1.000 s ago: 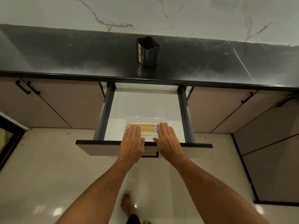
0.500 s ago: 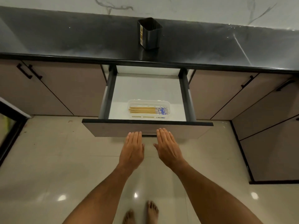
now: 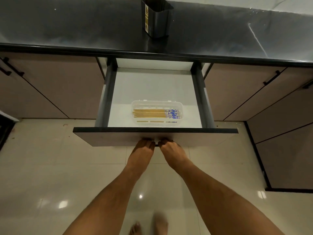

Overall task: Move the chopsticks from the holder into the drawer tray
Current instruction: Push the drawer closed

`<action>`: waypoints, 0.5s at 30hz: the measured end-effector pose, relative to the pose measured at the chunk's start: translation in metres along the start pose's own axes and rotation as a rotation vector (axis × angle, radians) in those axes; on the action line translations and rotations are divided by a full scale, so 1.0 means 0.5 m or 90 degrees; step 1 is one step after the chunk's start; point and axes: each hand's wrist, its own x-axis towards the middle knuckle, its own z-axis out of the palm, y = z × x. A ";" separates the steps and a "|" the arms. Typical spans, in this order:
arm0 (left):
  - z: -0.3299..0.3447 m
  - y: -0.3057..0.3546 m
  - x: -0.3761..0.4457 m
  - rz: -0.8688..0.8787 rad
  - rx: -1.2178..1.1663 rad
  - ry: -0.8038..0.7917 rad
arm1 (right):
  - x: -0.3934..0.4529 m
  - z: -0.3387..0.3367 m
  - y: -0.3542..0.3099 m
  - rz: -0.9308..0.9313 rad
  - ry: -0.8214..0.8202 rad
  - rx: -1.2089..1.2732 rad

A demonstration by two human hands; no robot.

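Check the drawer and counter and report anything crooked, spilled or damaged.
Nothing stands out. The chopsticks lie side by side in the clear tray in the open drawer. The black holder stands upright on the counter. Both hands, left hand and right hand, touch the drawer front.

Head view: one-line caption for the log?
Chopsticks in the drawer tray; both hands at the open drawer's front.

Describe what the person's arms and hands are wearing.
Nothing is worn: the left hand and right hand are bare, with no gloves, rings, watch or bracelets visible. Both forearms are bare too, with no sleeves reaching into view.
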 end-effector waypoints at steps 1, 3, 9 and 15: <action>0.007 -0.001 0.006 0.000 -0.009 -0.012 | 0.011 -0.001 0.002 0.010 -0.013 0.004; 0.030 -0.004 0.025 0.015 -0.047 -0.006 | 0.031 -0.003 0.006 0.026 -0.029 0.014; 0.030 0.001 0.112 0.010 -0.066 -0.007 | 0.098 -0.014 0.035 0.036 -0.019 0.019; 0.007 -0.026 0.210 -0.099 -0.108 0.016 | 0.202 -0.044 0.081 -0.008 0.010 -0.019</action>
